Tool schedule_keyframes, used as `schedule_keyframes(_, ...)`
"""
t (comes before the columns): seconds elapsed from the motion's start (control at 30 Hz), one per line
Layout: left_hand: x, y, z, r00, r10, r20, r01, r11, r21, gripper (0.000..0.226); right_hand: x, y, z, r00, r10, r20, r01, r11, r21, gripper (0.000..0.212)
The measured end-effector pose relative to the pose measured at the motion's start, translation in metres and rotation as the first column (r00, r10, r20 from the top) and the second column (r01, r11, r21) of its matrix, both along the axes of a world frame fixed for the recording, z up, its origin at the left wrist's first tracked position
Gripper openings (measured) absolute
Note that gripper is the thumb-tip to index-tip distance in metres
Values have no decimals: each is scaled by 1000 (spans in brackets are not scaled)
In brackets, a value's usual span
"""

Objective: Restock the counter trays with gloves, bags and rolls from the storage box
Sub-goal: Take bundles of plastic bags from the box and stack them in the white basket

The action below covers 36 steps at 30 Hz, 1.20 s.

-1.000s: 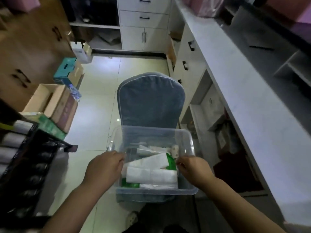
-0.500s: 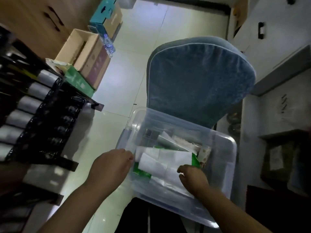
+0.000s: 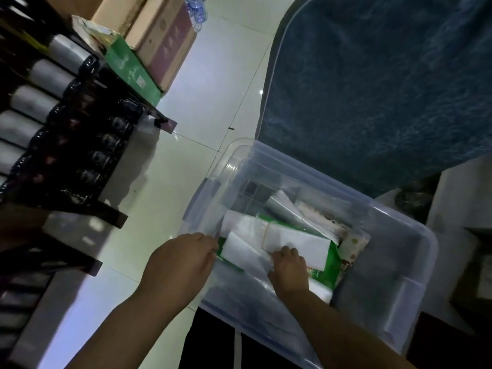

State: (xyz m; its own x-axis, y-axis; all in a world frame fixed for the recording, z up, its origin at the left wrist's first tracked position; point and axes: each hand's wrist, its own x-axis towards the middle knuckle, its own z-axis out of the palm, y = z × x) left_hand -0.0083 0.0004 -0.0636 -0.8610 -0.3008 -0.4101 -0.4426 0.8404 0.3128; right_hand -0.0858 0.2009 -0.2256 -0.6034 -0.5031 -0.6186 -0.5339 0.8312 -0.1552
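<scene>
A clear plastic storage box [image 3: 415, 230] sits on a chair in front of me, tilted in view. Inside lie white packets [image 3: 300, 242], a green pack [image 3: 332, 262] and a patterned roll [image 3: 354, 245]. My left hand [image 3: 183, 259] grips the box's left rim. My right hand [image 3: 288, 270] is inside the box with its fingers curled on the edge of a white packet. What lies beneath the top packets is hidden.
A blue padded chair back [image 3: 372, 83] rises behind the box. At left stands a dark rack [image 3: 69, 145] of rolls, with a green carton [image 3: 130, 67] and cardboard boxes [image 3: 159, 35] on the pale tiled floor [image 3: 207, 83].
My right hand left the box's right rim and went inside onto the white packets. The view swung down and closer. My left hand stayed on the left rim.
</scene>
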Motion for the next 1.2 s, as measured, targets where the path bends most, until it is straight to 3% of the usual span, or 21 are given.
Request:
schedule_keyframes(0.1, 9, -1, -3, 999, 51, 13, -52, 998, 41, 18, 7, 0, 0, 998, 3, -63, -8, 996, -85, 26)
schedule_keyframes(0.2, 13, -2, -1, 997, 66, 36, -68, 996, 51, 21, 11, 0, 4, 981, -175, 84, 183, 978, -101, 22)
schedule_keyframes(0.3, 15, -4, 5, 998, 58, 37, -59, 997, 51, 14, 5, -1, 26, 940, -316, 127, 335, 926, -173, 18)
schedule_keyframes(0.37, 17, -2, 6, 996, 90, 12, -90, 995, 42, 11, -4, -7, 50, 883, -395, 253, 457, 847, -273, 11)
schedule_keyframes(0.47, 13, 0, 0, 968, 215, 126, -232, 963, 136, 22, -18, -21, 94, 709, -442, 550, 676, 647, -352, 22)
schedule_keyframes(0.5, 9, 0, 1, 939, 309, 151, -338, 910, 241, 29, -20, -27, 108, 653, -415, 634, 725, 584, -365, 19)
schedule_keyframes(0.53, 3, -1, 3, 886, 425, 187, -463, 791, 399, 38, -21, -34, 120, 609, -377, 698, 759, 532, -375, 16)
schedule_keyframes(0.57, -4, -3, 7, 814, 530, 239, -560, 606, 565, 49, -22, -41, 131, 575, -340, 744, 783, 490, -382, 16)
schedule_keyframes(0.63, -13, -7, 10, 679, 663, 317, -589, 233, 774, 59, -22, -55, 145, 527, -281, 802, 818, 423, -390, 19)
schedule_keyframes(0.67, -16, -9, 10, 629, 703, 331, -567, 125, 814, 56, -22, -61, 147, 513, -260, 818, 829, 398, -393, 20)
schedule_keyframes(0.7, -19, -10, 12, 597, 736, 319, -552, 89, 829, 50, -21, -66, 147, 504, -249, 827, 836, 382, -394, 22)
schedule_keyframes(0.73, -21, -11, 13, 582, 764, 279, -551, 117, 826, 39, -21, -69, 144, 500, -248, 830, 840, 372, -395, 22)
schedule_keyframes(0.83, -25, -18, 11, 558, 824, 98, -619, 334, 711, 20, -24, -64, 117, 531, -400, 747, 841, 360, -404, 16)
schedule_keyframes(0.9, -25, -26, 7, 502, 864, 32, -664, 362, 654, 28, -31, -49, 90, 587, -591, 553, 810, 427, -403, 9)
schedule_keyframes(0.97, -22, -35, 2, 469, 883, -30, -687, 386, 616, 28, -39, -31, 63, 709, -634, 308, 703, 605, -373, 12)
schedule_keyframes(1.1, -14, -48, -11, 434, 900, -33, -695, 358, 623, 25, -46, -22, 18, 894, -428, 134, 448, 834, -323, 27)
schedule_keyframes(1.2, -13, -50, -19, 417, 908, -31, -683, 336, 648, 19, -47, -28, -8, 983, -181, -14, 177, 972, -158, 42)
